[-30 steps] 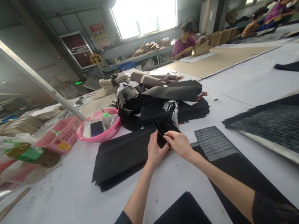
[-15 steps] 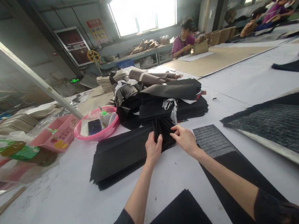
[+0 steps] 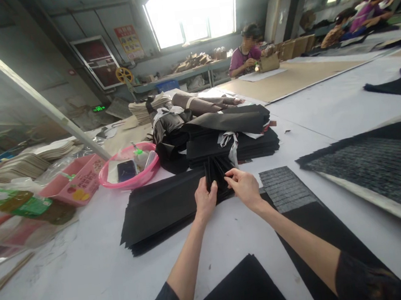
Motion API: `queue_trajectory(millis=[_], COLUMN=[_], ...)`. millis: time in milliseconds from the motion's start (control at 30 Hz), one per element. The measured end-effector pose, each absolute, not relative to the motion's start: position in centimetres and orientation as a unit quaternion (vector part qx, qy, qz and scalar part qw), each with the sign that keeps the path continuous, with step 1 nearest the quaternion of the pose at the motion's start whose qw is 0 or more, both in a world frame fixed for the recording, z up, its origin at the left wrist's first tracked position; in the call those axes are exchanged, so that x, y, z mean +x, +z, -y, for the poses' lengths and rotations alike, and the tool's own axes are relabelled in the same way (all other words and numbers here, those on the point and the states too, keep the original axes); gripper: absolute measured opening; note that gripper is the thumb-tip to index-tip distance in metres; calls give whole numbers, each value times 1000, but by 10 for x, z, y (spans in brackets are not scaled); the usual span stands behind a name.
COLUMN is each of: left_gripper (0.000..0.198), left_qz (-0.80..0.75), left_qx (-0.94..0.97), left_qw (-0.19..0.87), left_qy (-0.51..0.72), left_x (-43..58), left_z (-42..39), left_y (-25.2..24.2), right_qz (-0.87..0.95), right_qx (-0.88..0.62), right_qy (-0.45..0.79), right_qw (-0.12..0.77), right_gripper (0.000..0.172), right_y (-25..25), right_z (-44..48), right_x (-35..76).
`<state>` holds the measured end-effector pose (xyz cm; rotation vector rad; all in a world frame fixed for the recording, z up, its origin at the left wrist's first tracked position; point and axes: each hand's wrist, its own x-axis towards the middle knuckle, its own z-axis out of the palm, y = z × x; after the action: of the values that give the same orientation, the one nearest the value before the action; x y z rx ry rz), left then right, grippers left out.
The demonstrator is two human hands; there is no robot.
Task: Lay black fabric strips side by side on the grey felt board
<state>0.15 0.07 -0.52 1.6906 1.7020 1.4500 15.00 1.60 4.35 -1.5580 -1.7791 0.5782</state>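
Observation:
My left hand [image 3: 206,199] is closed around the folded-up end of some black sheets [image 3: 217,177], thumb towards me. The fingertips of my right hand [image 3: 243,187] pinch the right edge of the same sheets, which fan apart between the hands. These sheets belong to or lie on a long stack of black sheets [image 3: 167,206] stretching to the left; which one I cannot tell. Just beyond is a thicker black bundle [image 3: 235,144] tied with a white strip [image 3: 233,146]. Nearer to me lies another black piece [image 3: 242,289], partly outside the view.
A pink basin [image 3: 132,178] with a phone [image 3: 127,170] stands left, beside a pink box [image 3: 75,182] and a bottle [image 3: 30,206]. Black and grey pieces [image 3: 312,224] lie right, near a large dark stack [image 3: 377,165]. Across the table a person [image 3: 246,57] works.
My right hand has shifted slightly left, towards my left hand, along with the edge of the sheets it pinches. My left hand stays about where it was.

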Motion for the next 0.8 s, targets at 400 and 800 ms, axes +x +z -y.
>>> queue_trajectory(millis=[400,800], left_gripper=[24,28], left_qz=[-591,-595], left_qx=[587,577], left_qw=[190,185], left_qy=[520,528], left_x=[-1,4], left_z=[1,0], left_y=[-4,-1], right_qz=[715,700], right_qx=[-541,-495], right_qy=[290,385], right_qw=[335,343], right_gripper=[31,38], right_y=[30,17], right_z=[-6,-4], right_x=[143,139])
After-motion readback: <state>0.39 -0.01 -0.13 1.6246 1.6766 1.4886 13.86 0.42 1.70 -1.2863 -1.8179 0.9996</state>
